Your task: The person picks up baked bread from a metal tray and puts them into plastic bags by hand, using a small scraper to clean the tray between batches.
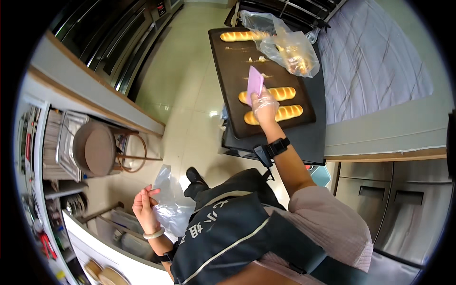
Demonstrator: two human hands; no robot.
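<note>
My right hand (264,105), in a clear glove, grips a lilac plastic scraper (255,84) above a dark baking tray (228,71). Under and beside that hand lie two long golden scored bread loaves, the upper loaf (282,93) and the lower loaf (289,112); the hand hides part of each. At the tray's far end is another loaf (235,36), partly covered by a clear plastic bag (280,45) with bread pieces inside. Low at the left, my bare left hand (146,209) has its fingers curled at a clear plastic bag (171,204) hanging beside my apron.
The tray rests on a dark stand (311,137) beside a counter with a pale quilted cloth (370,66). Crumbs (261,59) dot the tray. At left are ovens (111,42), a round brown container (95,149) and an open drawer (128,237). Steel cabinet doors (408,213) stand at right.
</note>
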